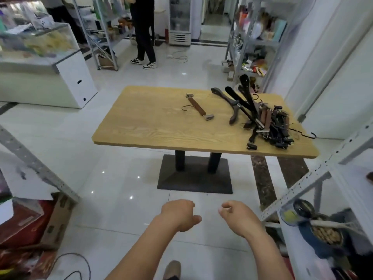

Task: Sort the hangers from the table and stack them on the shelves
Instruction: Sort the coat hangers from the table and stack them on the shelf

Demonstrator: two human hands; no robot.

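Head view, table (151, 122) ahead, shelf rack (302, 190) right, boxes (56, 219) left

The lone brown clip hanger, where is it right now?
In the head view, the brown clip hanger lies flat on the wooden table, toward its far edge, apart from and left of the pile of dark hangers.
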